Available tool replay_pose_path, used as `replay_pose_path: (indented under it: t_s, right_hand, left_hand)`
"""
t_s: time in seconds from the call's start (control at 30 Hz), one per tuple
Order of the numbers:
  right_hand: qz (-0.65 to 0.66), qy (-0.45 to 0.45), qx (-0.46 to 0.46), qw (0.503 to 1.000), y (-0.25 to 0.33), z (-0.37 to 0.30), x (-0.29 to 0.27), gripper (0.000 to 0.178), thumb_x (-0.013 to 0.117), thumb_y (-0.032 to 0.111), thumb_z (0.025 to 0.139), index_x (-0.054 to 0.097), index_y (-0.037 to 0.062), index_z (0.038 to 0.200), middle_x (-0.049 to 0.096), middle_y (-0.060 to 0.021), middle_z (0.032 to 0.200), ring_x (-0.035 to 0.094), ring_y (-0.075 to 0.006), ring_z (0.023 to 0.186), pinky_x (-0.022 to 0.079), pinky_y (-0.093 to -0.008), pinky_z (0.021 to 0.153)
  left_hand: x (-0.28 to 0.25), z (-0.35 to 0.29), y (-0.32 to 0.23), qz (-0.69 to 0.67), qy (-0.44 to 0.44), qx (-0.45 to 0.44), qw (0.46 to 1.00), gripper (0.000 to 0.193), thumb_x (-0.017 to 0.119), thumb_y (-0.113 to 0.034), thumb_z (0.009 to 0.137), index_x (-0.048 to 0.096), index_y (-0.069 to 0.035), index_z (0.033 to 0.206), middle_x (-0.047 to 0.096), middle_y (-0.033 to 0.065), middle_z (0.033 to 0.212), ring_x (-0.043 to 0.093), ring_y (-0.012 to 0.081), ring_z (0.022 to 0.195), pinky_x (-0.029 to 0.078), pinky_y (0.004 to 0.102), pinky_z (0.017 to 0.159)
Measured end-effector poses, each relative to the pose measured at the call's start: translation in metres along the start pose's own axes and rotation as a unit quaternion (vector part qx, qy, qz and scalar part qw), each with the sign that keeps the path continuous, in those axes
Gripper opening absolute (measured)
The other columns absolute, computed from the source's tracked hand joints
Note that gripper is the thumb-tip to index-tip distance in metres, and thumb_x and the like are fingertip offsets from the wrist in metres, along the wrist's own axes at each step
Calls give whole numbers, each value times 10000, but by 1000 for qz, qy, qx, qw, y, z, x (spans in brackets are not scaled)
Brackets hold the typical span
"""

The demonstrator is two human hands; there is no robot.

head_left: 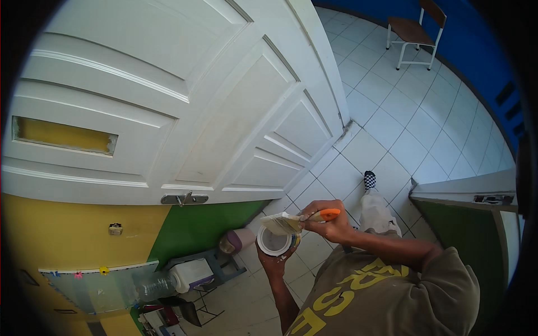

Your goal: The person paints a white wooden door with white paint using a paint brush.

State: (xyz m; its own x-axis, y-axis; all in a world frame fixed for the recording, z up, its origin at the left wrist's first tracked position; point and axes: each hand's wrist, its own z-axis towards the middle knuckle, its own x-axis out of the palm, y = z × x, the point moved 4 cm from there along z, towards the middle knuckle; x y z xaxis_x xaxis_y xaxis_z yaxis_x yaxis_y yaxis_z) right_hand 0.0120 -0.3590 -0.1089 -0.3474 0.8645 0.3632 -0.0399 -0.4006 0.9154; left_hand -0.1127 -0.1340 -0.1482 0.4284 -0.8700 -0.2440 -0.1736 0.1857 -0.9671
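Observation:
My left hand (273,263) is wrapped round a small paint can (260,245) from below, its open top facing up. Pale paint shows inside the can. A wide paintbrush (282,224) with an orange handle end is gripped in the fingers of my right hand (332,225). Its broad, whitish bristles lie over the can's rim; whether they touch it I cannot tell. To the left of both hands stands a white panelled door (224,134) with a metal lever handle (185,199) and a narrow opening framed in its surface.
White tiles (386,134) cover the floor. A brown chair (414,33) stands by the blue wall. Lower left are a water dispenser with a clear bottle (154,285), a grey stool (221,274) and a lidded bin (238,239). Another door's edge (465,187) is at right.

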Motion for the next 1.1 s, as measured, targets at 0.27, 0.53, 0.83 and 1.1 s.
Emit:
replay_pose_path:
  t_s: [0.27,0.53,0.83,1.1]
  right_hand:
    - [-186,161,-56,967,60,-6,-4,149,769,14,743,754,7,891,746,-152,818,722,-277,718,571,-352,688]
    - [-352,306,-124,876,103,5,13,192,779,15,679,745,68,860,750,-71,839,696,-270,825,563,-396,675]
    - [-335,327,-166,868,122,20,27,177,742,8,651,725,65,818,681,-56,744,658,-268,787,535,-405,647]
    - [-324,286,-169,886,141,15,39,167,774,3,641,730,44,797,723,-87,767,680,-264,727,544,-375,641]
  left_hand:
    - [34,-2,-25,95,134,130,978,1145,1046,-221,549,413,-59,1489,597,136,1384,623,272,1254,555,427,1058]
    - [54,6,-30,25,145,134,980,1153,1041,-240,556,413,-84,1511,572,121,1431,600,272,1300,517,424,1108]
    - [52,13,-51,24,130,176,975,1146,1040,-242,564,417,-94,1515,542,134,1462,597,275,1304,516,423,1114]
    - [53,10,-49,4,94,195,976,1152,1041,-258,564,417,-95,1518,551,127,1454,602,276,1303,521,431,1119]
